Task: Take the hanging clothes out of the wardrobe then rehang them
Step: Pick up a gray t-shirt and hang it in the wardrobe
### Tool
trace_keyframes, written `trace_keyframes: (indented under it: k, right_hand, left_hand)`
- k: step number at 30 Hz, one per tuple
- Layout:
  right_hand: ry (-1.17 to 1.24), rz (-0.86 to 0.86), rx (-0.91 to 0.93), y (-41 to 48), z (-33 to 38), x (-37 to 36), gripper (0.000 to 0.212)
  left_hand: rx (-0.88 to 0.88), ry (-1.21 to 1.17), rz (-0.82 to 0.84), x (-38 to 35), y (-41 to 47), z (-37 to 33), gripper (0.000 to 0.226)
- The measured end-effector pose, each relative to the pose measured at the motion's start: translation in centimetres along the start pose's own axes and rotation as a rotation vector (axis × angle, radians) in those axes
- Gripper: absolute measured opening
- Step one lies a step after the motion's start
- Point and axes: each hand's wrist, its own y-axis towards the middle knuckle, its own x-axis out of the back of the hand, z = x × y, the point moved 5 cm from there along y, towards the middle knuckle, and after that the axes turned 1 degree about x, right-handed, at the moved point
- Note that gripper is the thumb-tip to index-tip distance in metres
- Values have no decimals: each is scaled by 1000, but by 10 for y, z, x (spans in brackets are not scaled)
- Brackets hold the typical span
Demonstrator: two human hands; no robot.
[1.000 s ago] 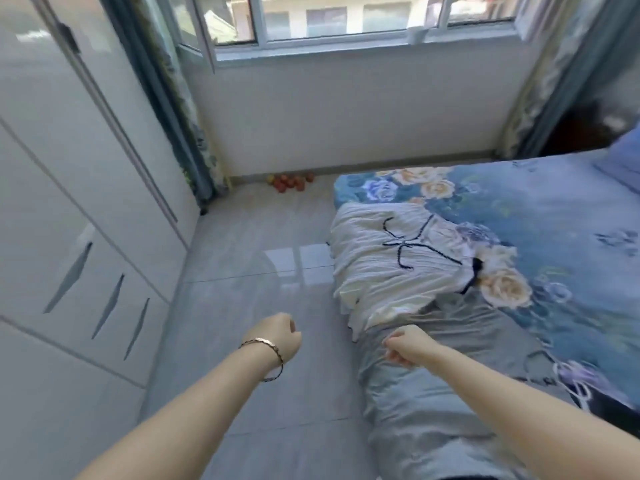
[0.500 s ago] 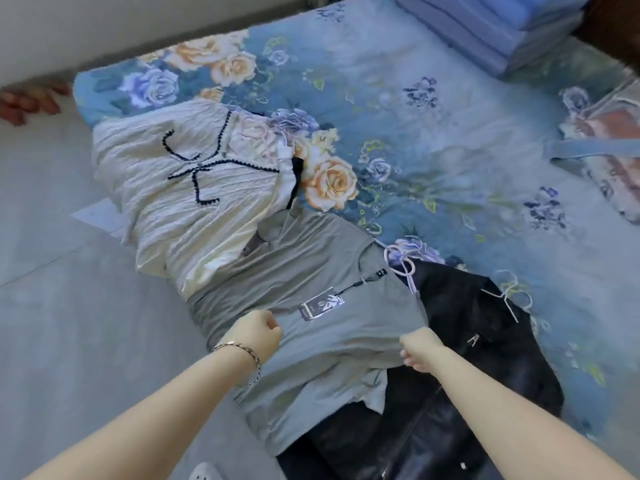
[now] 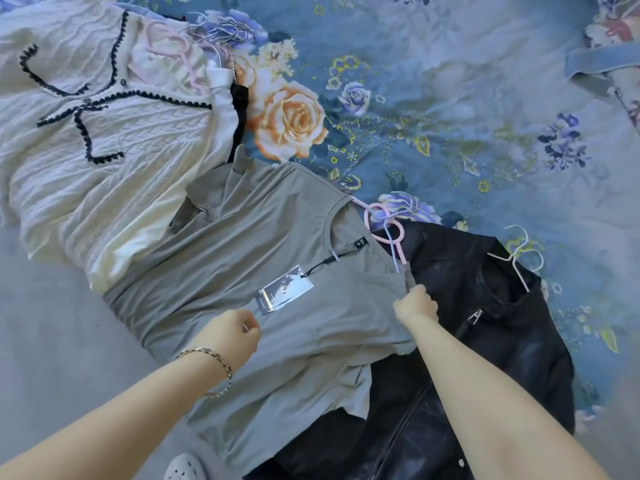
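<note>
A grey short-sleeved T-shirt is spread on the floral blue bed. Its shoulder is pinched by the closed right hand. The left hand is curled over the fabric; a grip cannot be told.

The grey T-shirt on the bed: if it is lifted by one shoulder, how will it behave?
The grey T-shirt looks thin and creased, so it would probably sag limply. Its paper tag hangs on a cord and may swing. The pink hanger at its neck would likely come up too.
</note>
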Motion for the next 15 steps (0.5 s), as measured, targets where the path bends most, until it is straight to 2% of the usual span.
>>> trace_keyframes:
  k: [3, 7, 10, 11, 14, 15]
  right_hand:
    - [142, 82, 90, 9, 7, -3, 20]
    - [577, 219, 284, -6, 33, 17, 18]
    - [661, 174, 451, -31, 52, 49, 12]
    - [641, 182, 515, -44, 59, 58, 17]
    - [514, 226, 702, -86, 78, 66, 75]
    - [489, 234, 751, -103, 87, 69, 74]
  left_hand:
    - [27, -4, 7, 0, 2, 1, 23]
    - [62, -11, -13, 7, -7, 5, 23]
    - [59, -27, -19, 13, -20, 1, 23]
    - [49, -29, -16, 16, -25, -1, 23]
    - [-5, 4, -36, 29, -42, -8, 21]
    - [-21, 16, -56, 36, -48, -8, 20]
